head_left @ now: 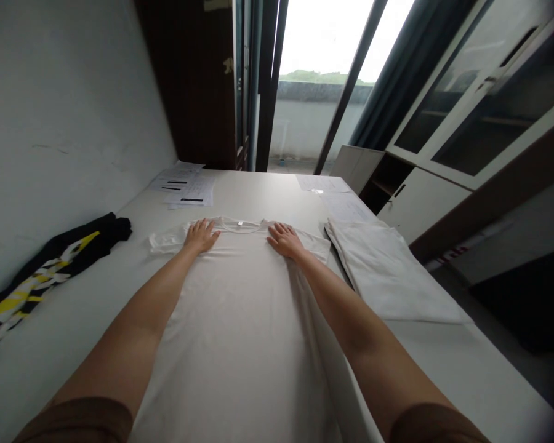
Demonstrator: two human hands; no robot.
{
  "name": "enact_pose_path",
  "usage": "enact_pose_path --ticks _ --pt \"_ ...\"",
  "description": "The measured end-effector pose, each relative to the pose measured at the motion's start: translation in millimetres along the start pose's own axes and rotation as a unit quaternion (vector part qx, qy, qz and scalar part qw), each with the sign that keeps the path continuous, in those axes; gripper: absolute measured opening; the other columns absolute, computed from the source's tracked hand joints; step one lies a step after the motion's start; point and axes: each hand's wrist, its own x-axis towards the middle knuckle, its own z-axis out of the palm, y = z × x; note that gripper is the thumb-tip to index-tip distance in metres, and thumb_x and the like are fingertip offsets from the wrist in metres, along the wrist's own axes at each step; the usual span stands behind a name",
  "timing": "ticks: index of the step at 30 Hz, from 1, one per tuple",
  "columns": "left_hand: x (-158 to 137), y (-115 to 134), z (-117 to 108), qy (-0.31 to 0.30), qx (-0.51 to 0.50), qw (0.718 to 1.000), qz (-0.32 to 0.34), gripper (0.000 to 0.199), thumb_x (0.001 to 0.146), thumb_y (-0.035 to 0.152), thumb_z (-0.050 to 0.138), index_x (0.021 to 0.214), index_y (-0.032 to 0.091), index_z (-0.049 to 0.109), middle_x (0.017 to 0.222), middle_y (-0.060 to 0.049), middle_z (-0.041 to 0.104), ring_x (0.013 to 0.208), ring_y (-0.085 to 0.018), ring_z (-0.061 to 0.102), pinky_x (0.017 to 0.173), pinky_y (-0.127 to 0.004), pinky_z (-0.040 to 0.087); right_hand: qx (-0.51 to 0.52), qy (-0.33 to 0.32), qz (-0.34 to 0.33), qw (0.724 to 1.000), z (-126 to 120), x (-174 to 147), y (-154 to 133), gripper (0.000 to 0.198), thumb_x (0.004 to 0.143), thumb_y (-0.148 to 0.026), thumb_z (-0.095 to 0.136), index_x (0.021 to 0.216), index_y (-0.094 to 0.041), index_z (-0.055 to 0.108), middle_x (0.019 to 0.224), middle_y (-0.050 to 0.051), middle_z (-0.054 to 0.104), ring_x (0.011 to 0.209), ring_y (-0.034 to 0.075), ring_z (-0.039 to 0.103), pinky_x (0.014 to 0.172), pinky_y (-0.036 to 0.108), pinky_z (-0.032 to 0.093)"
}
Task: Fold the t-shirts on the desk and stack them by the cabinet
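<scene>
A white short-sleeved T-shirt [240, 320] lies spread on the white table [253, 194], its neckline at the far end and its hem running toward me. My left hand [202, 236] rests flat on the left shoulder area, fingers spread. On the opposite shoulder, to the right of the collar, my right hand [285, 239] is also laid flat with fingers apart. Both arms are stretched forward over the shirt. Along its right side the fabric shows a fold and some shadowed creases.
Folded white cloth [392, 271] lies to the right, with a dark edge under it. A black garment with yellow and white patterning [46, 271] is by the left wall. Paper sheets [191, 187] lie at the far left, more papers [341, 197] at the far right. Cabinets [484, 92] stand beyond.
</scene>
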Motion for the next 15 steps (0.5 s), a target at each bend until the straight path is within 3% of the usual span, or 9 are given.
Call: enact_pose_path --ticks 4,10,15 --pt "-10 9 -12 0.022 -0.017 1.000 0.001 0.064 0.102 0.056 0.032 0.155 0.020 0.042 0.164 -0.013 0.034 0.150 -0.032 0.029 0.121 -0.053 0.020 -0.001 0.016 0.007 1.000 -5 -43 1 0.062 0.106 -0.055 0.029 0.160 -0.025 0.033 0.168 0.007 0.022 0.156 0.025 0.015 0.124 0.044 0.017" --pt "-35 48 -43 0.043 -0.050 0.997 0.038 0.048 0.103 0.039 0.033 0.129 0.018 0.066 0.135 -0.013 0.064 0.130 -0.028 0.054 0.116 -0.043 0.033 0.004 0.044 0.049 0.998 -12 -125 -5 0.056 0.107 -0.050 0.031 0.157 -0.027 0.041 0.165 0.007 0.032 0.154 0.024 0.021 0.124 0.047 0.020" --pt "-110 95 -46 0.043 -0.044 0.992 0.110 0.049 0.100 0.048 0.041 0.138 0.025 0.061 0.152 -0.006 0.053 0.141 -0.026 0.045 0.120 -0.039 0.030 0.029 0.053 0.011 0.998 -16 -163 -37 0.058 0.105 -0.054 0.033 0.157 -0.028 0.041 0.166 0.006 0.029 0.154 0.024 0.022 0.124 0.046 0.022"
